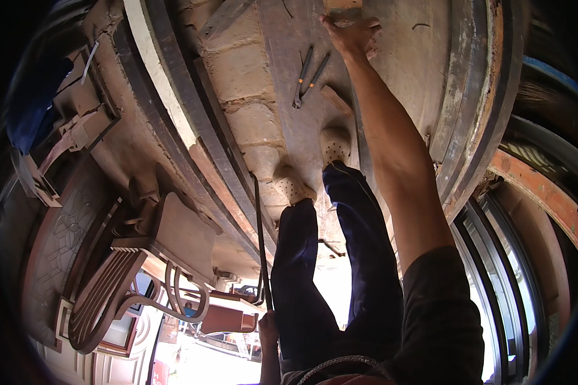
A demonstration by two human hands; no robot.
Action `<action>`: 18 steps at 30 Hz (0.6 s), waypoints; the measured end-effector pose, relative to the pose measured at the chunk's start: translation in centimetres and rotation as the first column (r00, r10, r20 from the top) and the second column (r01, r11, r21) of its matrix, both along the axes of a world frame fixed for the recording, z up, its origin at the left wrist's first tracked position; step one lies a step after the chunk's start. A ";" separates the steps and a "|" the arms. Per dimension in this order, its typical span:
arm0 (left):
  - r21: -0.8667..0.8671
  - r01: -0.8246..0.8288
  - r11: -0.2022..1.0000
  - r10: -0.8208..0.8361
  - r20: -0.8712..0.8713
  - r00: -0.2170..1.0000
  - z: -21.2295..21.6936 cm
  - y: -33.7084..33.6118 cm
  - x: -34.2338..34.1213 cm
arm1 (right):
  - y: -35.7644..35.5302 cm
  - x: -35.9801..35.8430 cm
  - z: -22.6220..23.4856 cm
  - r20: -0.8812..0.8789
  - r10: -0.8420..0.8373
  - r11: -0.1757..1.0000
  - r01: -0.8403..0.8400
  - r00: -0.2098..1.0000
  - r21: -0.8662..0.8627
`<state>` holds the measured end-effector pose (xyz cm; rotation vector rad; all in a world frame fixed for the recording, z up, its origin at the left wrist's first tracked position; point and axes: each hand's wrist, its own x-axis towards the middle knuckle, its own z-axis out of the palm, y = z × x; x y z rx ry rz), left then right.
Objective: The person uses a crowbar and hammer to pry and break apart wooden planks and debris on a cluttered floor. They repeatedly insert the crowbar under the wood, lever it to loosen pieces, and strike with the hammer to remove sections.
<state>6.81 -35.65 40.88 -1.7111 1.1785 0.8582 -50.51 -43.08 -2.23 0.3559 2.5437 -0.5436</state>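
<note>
My right hand [354,37] reaches far forward over a broad wooden board [302,135]. Its thumb stands apart from the partly curled fingers, and nothing shows in its grasp. Just beyond it lies a short wooden block [343,5]. Nearer to me on the board rest pincers [307,78] with black and orange handles, their jaws toward me. A small wood scrap [336,100] is beside them. Low in the view, my left hand [268,328] is wrapped round a long, thin dark bar [261,244], which slants upward beside my left leg.
Long timber beams [173,109] run along the left, and more planks [462,83] along the right. A bent nail [420,25] lies right of my right hand. My clogs [293,186] stand on the board and brickwork. A wooden chair [109,295] is at the lower left.
</note>
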 end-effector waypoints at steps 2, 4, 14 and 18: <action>-0.047 -0.039 0.998 0.039 -0.005 0.999 0.1 -0.7 -3.1 | 1.0 0.5 0.4 -0.062 0.081 0.997 -0.081 0.995 0.012; -0.086 -0.090 0.992 0.089 -0.015 0.996 0.6 -0.8 -4.5 | 1.3 2.2 2.6 -0.142 0.263 0.964 -0.265 0.954 0.000; 0.032 0.309 0.950 -0.305 -0.099 0.947 12.1 2.1 -3.4 | 12.6 41.6 24.6 0.776 0.390 0.916 -0.118 0.495 -0.385; -0.026 0.266 0.964 -0.267 -0.097 0.959 16.2 2.2 -8.3 | 8.0 38.0 31.9 0.907 -0.216 0.817 0.576 0.363 -0.036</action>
